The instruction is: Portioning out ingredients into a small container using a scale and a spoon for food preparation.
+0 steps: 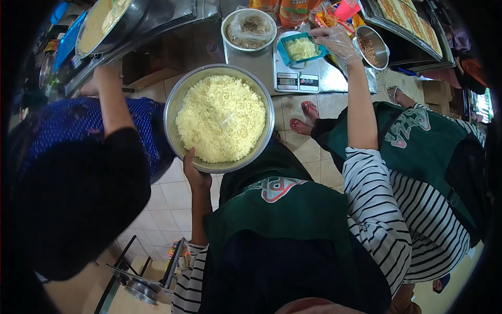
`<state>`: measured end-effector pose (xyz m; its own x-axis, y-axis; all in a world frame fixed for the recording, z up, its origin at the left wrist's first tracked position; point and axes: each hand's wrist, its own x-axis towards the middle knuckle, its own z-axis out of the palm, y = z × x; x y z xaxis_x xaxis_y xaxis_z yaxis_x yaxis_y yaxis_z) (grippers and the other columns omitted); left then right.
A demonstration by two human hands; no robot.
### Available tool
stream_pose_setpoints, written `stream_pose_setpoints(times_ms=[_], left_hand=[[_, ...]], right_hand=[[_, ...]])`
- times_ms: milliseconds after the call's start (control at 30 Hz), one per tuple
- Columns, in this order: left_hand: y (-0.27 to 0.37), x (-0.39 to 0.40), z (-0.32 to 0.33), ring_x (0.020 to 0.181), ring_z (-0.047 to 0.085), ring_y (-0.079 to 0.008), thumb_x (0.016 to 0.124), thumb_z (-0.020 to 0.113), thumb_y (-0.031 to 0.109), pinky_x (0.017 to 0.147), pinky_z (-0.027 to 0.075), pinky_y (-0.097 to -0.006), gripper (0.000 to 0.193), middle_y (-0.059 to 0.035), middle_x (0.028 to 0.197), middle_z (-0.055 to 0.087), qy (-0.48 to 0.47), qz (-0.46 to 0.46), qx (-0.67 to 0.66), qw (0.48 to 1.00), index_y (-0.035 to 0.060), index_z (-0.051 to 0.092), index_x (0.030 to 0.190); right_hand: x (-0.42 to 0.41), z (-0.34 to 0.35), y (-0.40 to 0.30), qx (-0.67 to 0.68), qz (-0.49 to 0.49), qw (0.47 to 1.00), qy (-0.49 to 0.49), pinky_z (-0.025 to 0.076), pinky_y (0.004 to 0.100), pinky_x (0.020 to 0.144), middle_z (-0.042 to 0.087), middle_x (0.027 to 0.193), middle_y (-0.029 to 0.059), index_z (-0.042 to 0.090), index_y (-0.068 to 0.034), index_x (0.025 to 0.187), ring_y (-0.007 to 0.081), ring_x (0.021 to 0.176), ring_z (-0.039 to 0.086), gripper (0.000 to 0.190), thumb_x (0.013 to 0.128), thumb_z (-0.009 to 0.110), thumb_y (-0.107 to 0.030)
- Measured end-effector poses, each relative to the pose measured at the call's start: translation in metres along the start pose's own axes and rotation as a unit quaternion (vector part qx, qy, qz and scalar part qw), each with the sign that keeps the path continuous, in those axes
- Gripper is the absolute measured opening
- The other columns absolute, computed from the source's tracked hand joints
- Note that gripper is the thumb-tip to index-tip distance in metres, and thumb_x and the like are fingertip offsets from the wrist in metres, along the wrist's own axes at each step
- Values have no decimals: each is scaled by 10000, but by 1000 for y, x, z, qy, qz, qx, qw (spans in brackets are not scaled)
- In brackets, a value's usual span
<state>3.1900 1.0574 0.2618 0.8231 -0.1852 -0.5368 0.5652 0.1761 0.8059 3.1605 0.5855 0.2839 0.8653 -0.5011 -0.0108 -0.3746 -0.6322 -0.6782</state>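
My left hand (196,172) grips the near rim of a large round metal bowl (169,117), thumb over the edge. Pale yellow shredded food (221,119), which looks like grated cheese, fills the bowl. My right hand (335,41), in a clear plastic glove, reaches over the right end of a small teal tray (283,55). Whether its fingers pinch the tray or only hover there is unclear. More of the pale shreds (302,49) lie in the tray, which rests on a white digital kitchen scale (296,78) with a lit display.
On the metal table (251,72) stand a tub holding a plastic bag (251,29), sauce pouches (298,11) and a metal pot of brown bits (368,49). A tray of filled slabs (411,23) is far right. People stand at my left (90,176) and right (427,145).
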Motion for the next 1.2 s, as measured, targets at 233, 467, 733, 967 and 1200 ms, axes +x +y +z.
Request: stream_pose_setpoints(times_ms=[233,467,733,967,1200], left_hand=[[1,0,1,1102,487,-259,852,495,222,930,395,-381,454,-149,1194,485,-20,44,71,996,-28,399,1218],[6,1,4,1113,478,-266,835,499,235,944,381,-378,504,-149,1204,480,13,-37,9,999,-25,375,1248],[6,4,4,1038,518,-238,844,505,243,862,431,-356,403,-155,1139,506,29,-62,-65,996,-31,441,1132],[8,1,5,1037,515,-257,834,491,253,875,414,-367,433,-149,1122,516,25,-54,-52,997,-21,436,1165],[7,-3,6,1034,516,-257,839,496,259,881,410,-368,435,-148,1121,520,17,-41,-61,997,-25,438,1164]], right_hand=[[1,5,-4,26,75,997,-5,477,237,667,658,778,70,672,-5,950,129,696,608,229,736,610,-61],[7,8,-4,40,74,996,-1,485,245,638,659,755,83,687,-6,886,133,672,609,173,727,635,-51],[8,10,-5,53,79,995,-13,488,227,626,650,751,70,674,18,913,119,660,596,178,749,644,-45],[7,7,4,72,38,996,-23,501,237,650,665,781,70,682,-9,914,115,692,620,174,775,626,-98],[5,2,-1,56,34,998,-15,513,239,655,677,790,86,694,-46,909,128,693,640,172,753,629,-77]])
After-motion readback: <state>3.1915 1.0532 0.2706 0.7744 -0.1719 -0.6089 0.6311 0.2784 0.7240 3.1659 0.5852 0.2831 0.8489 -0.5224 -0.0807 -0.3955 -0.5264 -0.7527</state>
